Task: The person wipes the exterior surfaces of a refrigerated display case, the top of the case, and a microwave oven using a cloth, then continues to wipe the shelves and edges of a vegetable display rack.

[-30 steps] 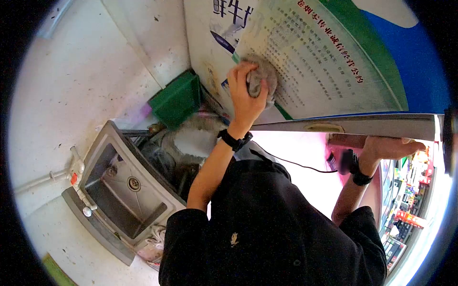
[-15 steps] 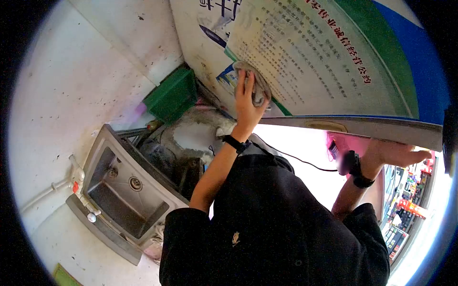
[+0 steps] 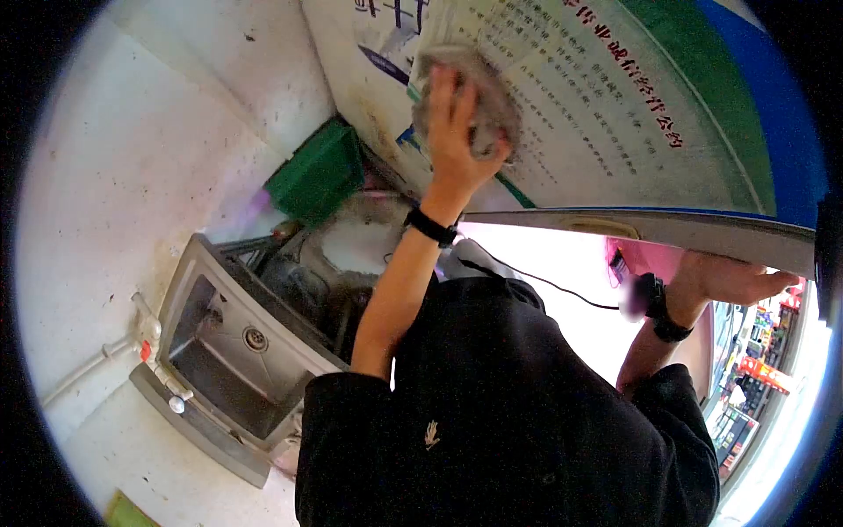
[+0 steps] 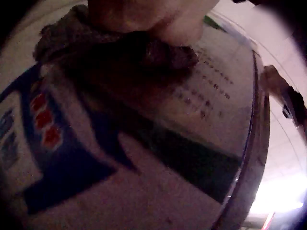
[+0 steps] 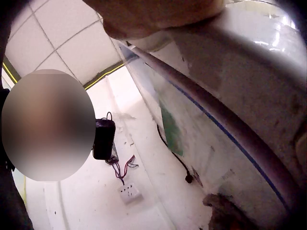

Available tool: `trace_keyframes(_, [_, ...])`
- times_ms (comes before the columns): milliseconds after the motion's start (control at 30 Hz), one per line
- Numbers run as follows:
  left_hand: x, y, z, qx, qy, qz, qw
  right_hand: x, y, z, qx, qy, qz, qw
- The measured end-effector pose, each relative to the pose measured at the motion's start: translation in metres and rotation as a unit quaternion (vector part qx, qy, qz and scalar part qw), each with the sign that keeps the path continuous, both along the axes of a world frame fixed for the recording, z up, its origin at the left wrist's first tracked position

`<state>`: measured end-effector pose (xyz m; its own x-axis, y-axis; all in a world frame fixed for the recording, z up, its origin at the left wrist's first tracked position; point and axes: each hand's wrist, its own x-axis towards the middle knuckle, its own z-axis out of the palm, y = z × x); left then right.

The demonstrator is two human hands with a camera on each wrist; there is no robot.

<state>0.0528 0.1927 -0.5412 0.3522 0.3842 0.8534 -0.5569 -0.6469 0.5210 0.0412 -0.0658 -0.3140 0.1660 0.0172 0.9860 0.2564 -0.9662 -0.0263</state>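
A grey rag (image 3: 492, 92) lies against a printed panel (image 3: 597, 132) in the head view. My left hand (image 3: 461, 132) holds it there, fingers spread over the cloth and thumb at its right side. In the left wrist view the bunched rag (image 4: 72, 36) sits under the hand (image 4: 148, 19), above a blue and green printed part of the panel. My right hand (image 3: 729, 279) is at the panel's lower right edge, its fingers stretched out to the right. From the right wrist, that hand (image 5: 163, 17) shows at the panel's rim, its fingertips out of frame.
A steel sink (image 3: 237, 360) with a white pipe (image 3: 105, 351) stands at the left by a stained wall (image 3: 140, 176). A green bin (image 3: 316, 176) is in the corner. Shelves of goods (image 3: 755, 386) show at right. A white power socket (image 5: 129, 192) with wires is on the wall.
My left hand has moved the rag down the panel a little, then back up and across the print. The right hand stays at the panel edge; the head view has shifted slightly.
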Motion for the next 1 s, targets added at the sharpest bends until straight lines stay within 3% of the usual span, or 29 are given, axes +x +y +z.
trace_keyframes(33, [0.000, 0.000, -0.015, -0.067, 0.028, -0.007, 0.997, -0.004, -0.001, 0.001, -0.041, -0.007, -0.011, 0.999])
trace_keyframes(67, [-0.007, -0.004, -0.029, -0.136, 0.062, -0.011, 0.989, -0.007, 0.003, 0.001, -0.001, 0.002, -0.008, 1.000])
trace_keyframes(100, [-0.012, -0.005, -0.039, -0.135, 0.061, -0.009, 0.989, -0.008, 0.008, 0.001, 0.042, 0.008, -0.002, 0.999])
trace_keyframes(167, [-0.018, -0.001, -0.051, -0.244, 0.233, 0.040, 0.940, -0.004, 0.016, 0.002, 0.113, 0.014, 0.014, 0.993])
trace_keyframes(200, [-0.023, 0.004, -0.059, -0.241, 0.233, 0.044, 0.941, -0.004, 0.017, 0.003, 0.138, 0.017, 0.020, 0.990])
trace_keyframes(267, [-0.027, 0.016, -0.068, -0.403, 0.292, -0.049, 0.866, -0.003, 0.015, 0.004, 0.214, 0.046, 0.064, 0.974])
trace_keyframes(300, [-0.030, 0.016, -0.052, -0.413, 0.263, -0.040, 0.871, -0.002, 0.012, 0.004, 0.240, 0.054, 0.079, 0.966])
trace_keyframes(333, [-0.033, 0.019, -0.032, -0.410, 0.262, -0.039, 0.873, -0.001, 0.008, 0.002, 0.198, 0.048, 0.073, 0.976])
trace_keyframes(400, [-0.035, 0.027, 0.012, -0.342, 0.152, -0.028, 0.927, -0.002, 0.008, -0.001, 0.159, 0.044, 0.065, 0.984])
trace_keyframes(433, [-0.033, 0.030, 0.034, -0.339, 0.153, -0.028, 0.928, -0.003, 0.012, 0.000, 0.173, 0.051, 0.077, 0.981])
trace_keyframes(500, [-0.027, 0.033, 0.069, -0.163, 0.055, 0.049, 0.984, -0.005, 0.018, 0.001, 0.187, 0.058, 0.087, 0.977])
trace_keyframes(533, [-0.021, 0.032, 0.073, -0.162, 0.056, 0.048, 0.984, -0.005, 0.021, 0.003, 0.222, 0.058, 0.090, 0.969])
trace_keyframes(600, [-0.001, 0.033, 0.076, -0.023, 0.048, 0.006, 0.999, -0.003, 0.021, 0.005, 0.259, 0.058, 0.092, 0.960])
trace_keyframes(633, [0.008, 0.034, 0.062, -0.009, 0.017, 0.016, 1.000, -0.001, 0.020, 0.005, 0.341, 0.073, 0.241, 0.906])
trace_keyframes(667, [0.011, 0.036, 0.047, -0.007, 0.019, 0.018, 1.000, 0.001, 0.020, 0.006, 0.413, 0.087, 0.382, 0.822])
trace_keyframes(767, [0.008, 0.042, 0.015, -0.084, 0.077, 0.032, 0.993, -0.002, 0.030, 0.010, 0.410, 0.097, 0.357, 0.833])
trace_keyframes(833, [0.001, 0.053, -0.005, -0.129, 0.213, 0.063, 0.966, -0.001, 0.029, 0.009, 0.409, 0.095, 0.369, 0.830])
trace_keyframes(867, [-0.004, 0.061, -0.012, -0.128, 0.209, 0.068, 0.967, 0.001, 0.027, 0.009, 0.406, 0.089, 0.377, 0.828])
trace_keyframes(933, [-0.021, 0.072, -0.023, -0.289, 0.327, -0.076, 0.897, 0.012, 0.000, 0.001, 0.380, 0.085, 0.368, 0.845])
trace_keyframes(967, [-0.028, 0.074, -0.026, -0.288, 0.327, -0.076, 0.897, 0.015, -0.011, -0.003, 0.353, 0.082, 0.354, 0.862])
trace_keyframes(1000, [-0.034, 0.076, -0.027, -0.381, 0.316, -0.103, 0.863, 0.013, -0.003, -0.001, 0.355, 0.081, 0.354, 0.861])
